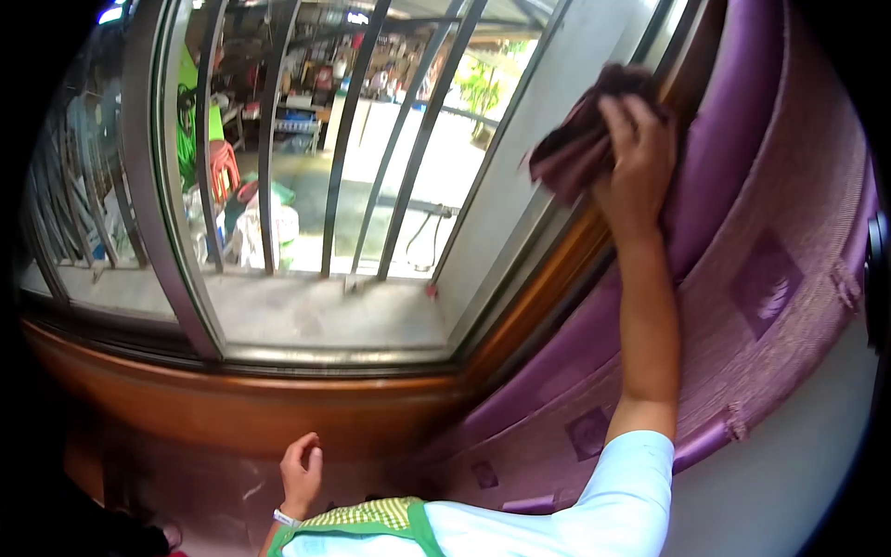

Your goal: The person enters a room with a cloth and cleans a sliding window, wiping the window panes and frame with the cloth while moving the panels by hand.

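My right hand [639,153] grips a dark maroon cloth [580,153], held bunched against the right side of the window frame [509,269]. Part of the cloth hangs loose to the left of my fingers, and its edges are blurred. Low in the view, my left hand [302,472] is in front of the wooden sill [278,413], apart from it. Its fingers are loosely bent, the thumb stands off from them, and I see nothing in it.
Metal bars [343,139] stand outside the window opening. A sliding window panel [153,186] is at the left. The purple curtain [733,213] hangs close along my right arm. Beyond the bars are a red chair [223,169] and cluttered shelves.
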